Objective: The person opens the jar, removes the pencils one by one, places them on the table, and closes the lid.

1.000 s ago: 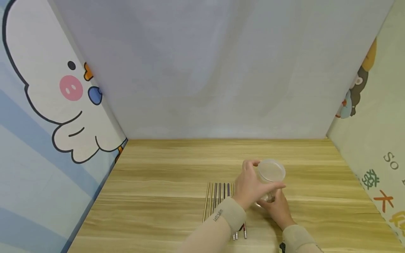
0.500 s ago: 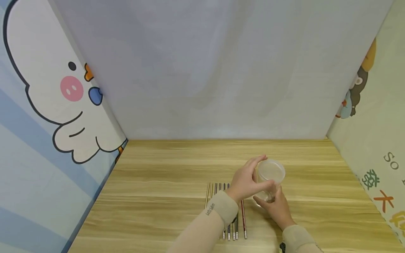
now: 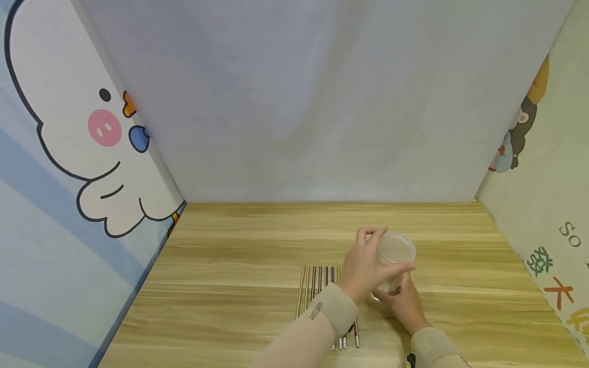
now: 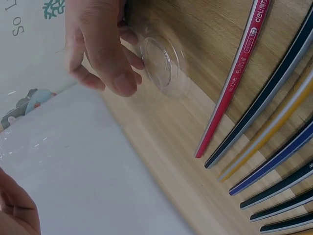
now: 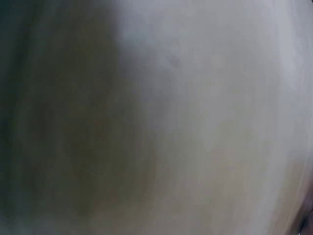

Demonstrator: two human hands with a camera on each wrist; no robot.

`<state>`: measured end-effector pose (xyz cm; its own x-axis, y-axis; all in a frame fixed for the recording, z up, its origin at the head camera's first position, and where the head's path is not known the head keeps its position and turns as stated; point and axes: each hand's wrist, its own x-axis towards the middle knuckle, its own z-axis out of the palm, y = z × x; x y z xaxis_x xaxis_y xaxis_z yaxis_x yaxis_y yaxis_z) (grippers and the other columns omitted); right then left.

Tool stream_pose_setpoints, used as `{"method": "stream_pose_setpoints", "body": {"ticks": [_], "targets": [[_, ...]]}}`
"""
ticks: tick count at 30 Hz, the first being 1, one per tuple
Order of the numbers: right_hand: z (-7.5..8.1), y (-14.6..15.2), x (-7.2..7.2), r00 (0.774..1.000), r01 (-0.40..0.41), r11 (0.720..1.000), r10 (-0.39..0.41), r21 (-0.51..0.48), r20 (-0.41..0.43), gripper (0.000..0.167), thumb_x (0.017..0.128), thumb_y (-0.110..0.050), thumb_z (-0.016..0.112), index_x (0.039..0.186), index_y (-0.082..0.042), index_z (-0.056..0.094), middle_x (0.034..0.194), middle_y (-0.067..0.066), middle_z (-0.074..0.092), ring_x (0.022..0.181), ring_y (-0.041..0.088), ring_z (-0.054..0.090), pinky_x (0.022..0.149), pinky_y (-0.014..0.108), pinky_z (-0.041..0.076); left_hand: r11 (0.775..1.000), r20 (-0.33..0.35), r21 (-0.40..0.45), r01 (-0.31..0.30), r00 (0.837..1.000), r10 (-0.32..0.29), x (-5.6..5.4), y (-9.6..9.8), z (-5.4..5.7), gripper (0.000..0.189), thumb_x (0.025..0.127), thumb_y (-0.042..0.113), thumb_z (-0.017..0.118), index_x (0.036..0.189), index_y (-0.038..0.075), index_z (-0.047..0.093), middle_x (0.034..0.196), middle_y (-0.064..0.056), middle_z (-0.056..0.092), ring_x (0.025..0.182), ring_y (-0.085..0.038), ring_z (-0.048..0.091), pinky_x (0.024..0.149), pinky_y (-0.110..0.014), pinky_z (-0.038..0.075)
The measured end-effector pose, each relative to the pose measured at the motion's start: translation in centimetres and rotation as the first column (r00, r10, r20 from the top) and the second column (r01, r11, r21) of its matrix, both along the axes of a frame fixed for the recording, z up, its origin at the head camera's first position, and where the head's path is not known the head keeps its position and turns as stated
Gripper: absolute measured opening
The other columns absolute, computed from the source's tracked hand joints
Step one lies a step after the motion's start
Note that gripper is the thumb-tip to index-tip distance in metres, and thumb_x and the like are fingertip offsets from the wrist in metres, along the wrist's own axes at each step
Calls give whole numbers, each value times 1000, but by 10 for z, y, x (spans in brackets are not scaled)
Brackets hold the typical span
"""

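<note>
A clear plastic jar (image 3: 390, 287) with a translucent round lid (image 3: 397, 248) stands tilted on the table, right of centre in the head view. My left hand (image 3: 365, 268) spans the lid, its thumb along the near side and its fingers at the far left rim. Lower down, my right hand (image 3: 406, 302) grips the jar near its base. The left wrist view shows that right hand (image 4: 102, 49) beside the jar's clear round base (image 4: 159, 63), and part of my left hand (image 4: 17, 208) at the lower left edge. A pale blur fills the right wrist view.
Several pencils lie side by side left of the jar, partly under my left forearm; a red pencil (image 4: 232, 81) is nearest the jar. The wooden table (image 3: 230, 266) is bounded by a grey back wall (image 3: 294, 128) and printed side panels.
My left hand draws back to the left with its fingers spread half a second ago, then comes back round the lid. The right hand stays on the jar, which barely moves.
</note>
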<state>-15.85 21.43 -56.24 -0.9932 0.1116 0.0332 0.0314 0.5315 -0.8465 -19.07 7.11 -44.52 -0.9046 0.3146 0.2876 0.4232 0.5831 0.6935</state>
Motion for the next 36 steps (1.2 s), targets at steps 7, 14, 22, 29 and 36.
{"method": "stream_pose_setpoints", "body": {"ticks": [7, 14, 22, 29, 36], "targets": [[0, -1, 1, 1000, 11, 1000, -11, -5, 15, 89, 82, -27, 82, 145, 2, 24, 137, 25, 49, 103, 29, 53, 81, 32, 46, 992, 49, 93, 90, 994, -95, -2, -10, -5, 90, 79, 55, 77, 153, 26, 35, 151, 5, 45, 101, -13, 62, 85, -25, 50], [-1, -1, 0, 1000, 9, 1000, -8, -19, 23, 89, 83, -29, 81, 144, 1, 25, 137, 23, 47, 108, 30, 52, 78, 26, 46, 983, -21, 99, 153, 988, -152, -1, -16, -6, 80, 84, 43, 73, 152, 22, 37, 149, 5, 50, 107, -11, 63, 85, -18, 48], [0, 0, 2, 999, 13, 1000, -12, -18, 30, 90, 83, -30, 81, 144, 3, 24, 138, 25, 47, 108, 30, 53, 80, 29, 46, 995, 29, 79, 59, 998, -62, 1, -7, -5, 83, 80, 54, 77, 150, 28, 41, 140, 5, 51, 100, -11, 62, 79, -20, 49], [-1, 1, 0, 1000, -14, 999, 14, -46, 3, 90, 82, -24, 82, 144, 4, 23, 141, 26, 45, 115, 32, 50, 93, 39, 45, 999, 15, 54, -1, 1000, 0, 3, -2, -3, 85, 77, 61, 76, 148, 28, 42, 136, 3, 51, 92, -11, 61, 74, -20, 50], [2, 6, -2, 992, -125, 967, 128, -220, 1, 94, 85, -18, 79, 149, 0, 12, 156, 28, 29, 144, 47, 25, 114, 66, 23, 999, -8, 47, -18, 1000, 18, 0, -2, -5, 89, 77, 62, 76, 149, 26, 40, 137, 1, 50, 90, -13, 62, 71, -20, 49]]}}
